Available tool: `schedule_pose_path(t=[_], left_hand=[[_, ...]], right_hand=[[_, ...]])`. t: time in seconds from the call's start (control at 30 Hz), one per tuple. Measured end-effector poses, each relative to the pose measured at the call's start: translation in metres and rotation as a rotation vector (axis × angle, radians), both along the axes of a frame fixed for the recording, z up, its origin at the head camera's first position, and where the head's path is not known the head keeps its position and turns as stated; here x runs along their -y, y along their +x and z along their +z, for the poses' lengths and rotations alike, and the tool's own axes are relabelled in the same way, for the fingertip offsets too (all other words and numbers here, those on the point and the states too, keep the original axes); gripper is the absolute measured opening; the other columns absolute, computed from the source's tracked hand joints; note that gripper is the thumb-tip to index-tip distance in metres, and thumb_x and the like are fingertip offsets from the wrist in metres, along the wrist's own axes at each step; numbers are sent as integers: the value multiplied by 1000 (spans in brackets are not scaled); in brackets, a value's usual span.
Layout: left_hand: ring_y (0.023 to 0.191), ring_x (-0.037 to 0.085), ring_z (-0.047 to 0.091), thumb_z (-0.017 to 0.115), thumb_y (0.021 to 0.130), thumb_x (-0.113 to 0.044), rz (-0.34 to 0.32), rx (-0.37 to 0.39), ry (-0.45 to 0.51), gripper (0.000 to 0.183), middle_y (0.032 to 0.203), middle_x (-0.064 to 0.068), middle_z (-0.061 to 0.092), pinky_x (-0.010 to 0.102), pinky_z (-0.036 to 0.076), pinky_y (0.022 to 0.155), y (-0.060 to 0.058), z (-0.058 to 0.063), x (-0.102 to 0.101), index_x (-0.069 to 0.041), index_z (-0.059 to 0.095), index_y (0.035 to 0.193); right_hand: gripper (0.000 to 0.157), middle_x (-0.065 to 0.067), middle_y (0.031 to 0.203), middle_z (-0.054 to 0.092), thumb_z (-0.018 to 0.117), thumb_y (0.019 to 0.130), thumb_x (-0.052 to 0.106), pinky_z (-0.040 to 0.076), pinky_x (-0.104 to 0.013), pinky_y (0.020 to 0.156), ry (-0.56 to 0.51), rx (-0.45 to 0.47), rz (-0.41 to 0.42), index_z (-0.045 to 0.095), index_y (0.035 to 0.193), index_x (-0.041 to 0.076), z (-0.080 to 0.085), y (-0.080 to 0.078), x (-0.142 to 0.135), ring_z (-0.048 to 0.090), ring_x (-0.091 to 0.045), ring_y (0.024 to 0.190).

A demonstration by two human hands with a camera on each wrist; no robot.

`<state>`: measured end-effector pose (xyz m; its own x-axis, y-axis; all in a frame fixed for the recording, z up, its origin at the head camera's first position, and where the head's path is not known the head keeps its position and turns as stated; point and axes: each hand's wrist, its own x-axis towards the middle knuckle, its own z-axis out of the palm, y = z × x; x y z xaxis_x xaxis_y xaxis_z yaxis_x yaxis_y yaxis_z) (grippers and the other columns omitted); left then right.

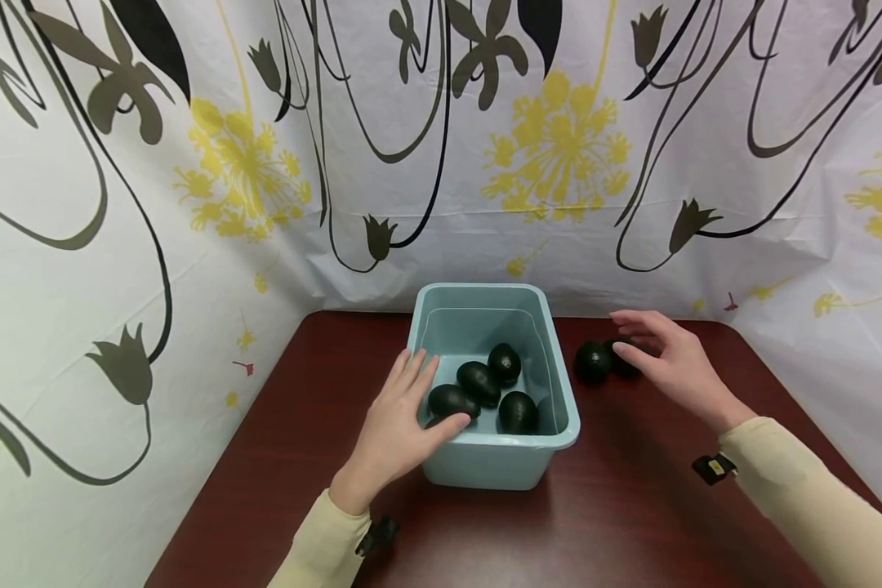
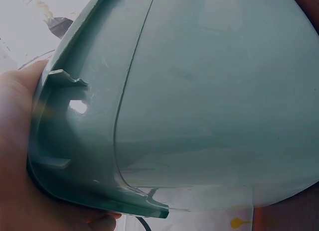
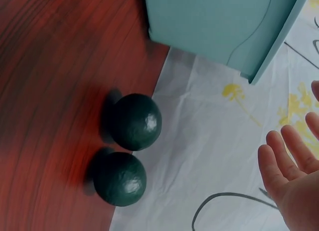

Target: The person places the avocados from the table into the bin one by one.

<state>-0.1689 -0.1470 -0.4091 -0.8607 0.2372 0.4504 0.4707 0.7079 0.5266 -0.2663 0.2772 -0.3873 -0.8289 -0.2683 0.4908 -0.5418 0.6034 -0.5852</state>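
A light blue plastic bin (image 1: 485,465) holds several dark green avocados (image 1: 478,384), lying loose on its floor. My left hand (image 1: 397,425) lies over the bin's near left corner, fingers extended along the left side and thumb across the front rim. In the left wrist view that hand (image 2: 17,136) is right at the rim, beside the bin's outer wall. To the right of the bin, two avocados sit side by side on the table, a nearer one (image 1: 593,363) and another partly hidden by my right hand (image 1: 676,359). Its fingers are spread above them, holding nothing.
The dark red wooden table (image 1: 279,474) ends at a white curtain (image 1: 426,188) with flower patterns behind and at both sides. A small black device (image 1: 714,469) is strapped at the right wrist, another (image 1: 377,535) at the left.
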Motion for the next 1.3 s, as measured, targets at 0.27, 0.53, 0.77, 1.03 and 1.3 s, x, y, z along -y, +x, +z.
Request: schedule_pose_path(t=[0.27,0.53,0.77,1.03,1.3], left_hand=[[153,24,15,56,87,-75,3,-7,0,92,163,1,29,59,31,111,0,0,0,-18,40,156],[153,24,14,56,87,-75,1,0,-2,92,163,0,29,59,30,112,1,0,0,-19,38,157],[153,25,15,57,87,-74,-2,-10,5,90,163,0,29,59,31,111,1,0,0,-20,38,157],[153,25,15,58,88,-73,-8,-18,11,90,163,1,29,60,31,111,1,0,-1,-17,40,156],[153,24,15,59,88,-72,-8,-21,13,90,163,2,30,60,31,111,1,1,0,-16,41,156]], right_hand=[[47,4,133,59,71,97,23,43,-11,89,9,2,-41,57,141,33,-8,-10,-11,58,-21,115],[45,-1,135,58,68,98,32,46,-11,78,7,62,-96,56,141,32,-21,-16,-23,59,-29,114],[46,-8,137,58,69,97,33,44,-9,77,9,80,-119,57,141,26,-30,-23,-30,58,-31,117],[49,-8,136,58,69,97,38,45,-26,86,45,108,-178,57,141,21,-47,-32,-40,58,-30,117],[50,-13,134,55,68,97,36,43,-44,89,67,122,-189,56,141,16,-65,-42,-53,55,-35,119]])
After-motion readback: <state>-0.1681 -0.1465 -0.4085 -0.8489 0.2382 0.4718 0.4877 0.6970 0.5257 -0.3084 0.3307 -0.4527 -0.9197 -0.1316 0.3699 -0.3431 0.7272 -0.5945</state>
